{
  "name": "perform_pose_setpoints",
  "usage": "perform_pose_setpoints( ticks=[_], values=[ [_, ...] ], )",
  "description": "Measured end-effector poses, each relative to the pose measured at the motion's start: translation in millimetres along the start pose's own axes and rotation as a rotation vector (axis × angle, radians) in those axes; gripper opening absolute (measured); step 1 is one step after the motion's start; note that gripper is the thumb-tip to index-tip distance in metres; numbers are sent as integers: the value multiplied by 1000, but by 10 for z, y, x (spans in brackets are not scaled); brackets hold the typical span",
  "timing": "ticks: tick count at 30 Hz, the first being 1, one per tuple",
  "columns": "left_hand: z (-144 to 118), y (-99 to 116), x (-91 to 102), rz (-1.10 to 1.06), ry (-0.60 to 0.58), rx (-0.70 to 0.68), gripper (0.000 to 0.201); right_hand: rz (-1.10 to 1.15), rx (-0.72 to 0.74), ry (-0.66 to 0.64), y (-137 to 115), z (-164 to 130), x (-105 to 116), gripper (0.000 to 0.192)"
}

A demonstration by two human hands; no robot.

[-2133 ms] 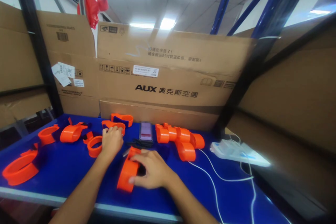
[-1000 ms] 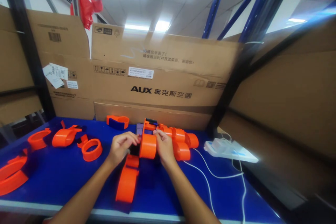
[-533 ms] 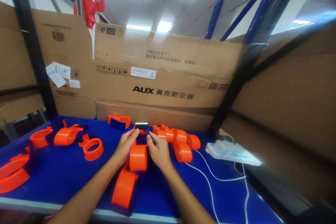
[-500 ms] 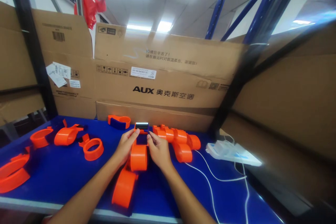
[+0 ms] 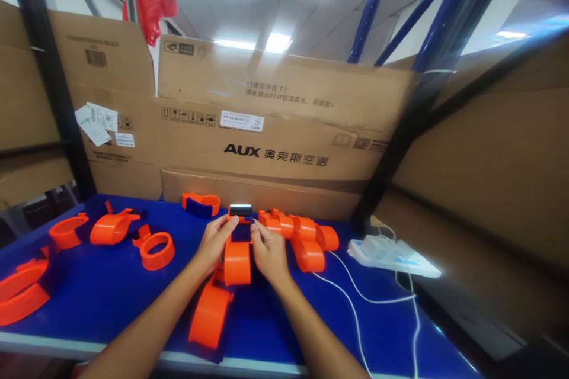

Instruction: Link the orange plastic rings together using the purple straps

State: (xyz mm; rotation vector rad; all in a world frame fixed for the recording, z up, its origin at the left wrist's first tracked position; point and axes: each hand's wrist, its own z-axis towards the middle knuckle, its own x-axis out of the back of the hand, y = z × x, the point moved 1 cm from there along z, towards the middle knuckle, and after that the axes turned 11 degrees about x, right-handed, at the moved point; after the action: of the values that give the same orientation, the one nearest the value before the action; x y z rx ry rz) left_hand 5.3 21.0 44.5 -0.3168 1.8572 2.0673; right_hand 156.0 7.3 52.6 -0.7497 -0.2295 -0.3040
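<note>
An orange tape dispenser (image 5: 237, 263) is held up in front of me, its dark cutting head with a pale toothed edge pointing away. My left hand (image 5: 214, 244) closes on the left side of that head, thumb on top. On the right side, my right hand (image 5: 270, 251) grips it with thumb and fingers pressed together; the fingertips are partly hidden. Just below and nearer to me, another orange dispenser (image 5: 210, 315) lies on the blue table (image 5: 120, 302).
Several orange dispensers (image 5: 306, 256) are clustered to the right. More dispensers (image 5: 157, 250) are scattered left, and one (image 5: 201, 205) lies at the back. White cables (image 5: 349, 302) run from a power strip (image 5: 393, 256). A cardboard wall (image 5: 284, 130) and dark posts (image 5: 382, 148) bound the table.
The held dispenser's ring has shifted slightly to the right and up between my hands. Both hands keep their hold in almost the same place.
</note>
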Motion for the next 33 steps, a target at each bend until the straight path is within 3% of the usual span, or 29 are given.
perform_pose_setpoints(
  ticks=[13, 20, 23, 28, 33],
  values=[
    [-53, 55, -48, -127, -25, 26, 34, 110, -38, 28, -41, -19, -25, 41],
    [-76, -4, 16, -320, -164, 287, 51, 229, -93, 30, 37, -8, -131, 36],
    [-71, 12, 84, -377, -238, 346, 58, 206, -66, 24, 81, 12, -67, 35],
    [14, 66, 216, -460, -115, 237, 52, -209, -24, 143, 180, 69, 324, 37],
    [50, 67, 249, -483, -55, 181, 43, -660, 13, -68, 211, -22, 527, 45]
  ],
)
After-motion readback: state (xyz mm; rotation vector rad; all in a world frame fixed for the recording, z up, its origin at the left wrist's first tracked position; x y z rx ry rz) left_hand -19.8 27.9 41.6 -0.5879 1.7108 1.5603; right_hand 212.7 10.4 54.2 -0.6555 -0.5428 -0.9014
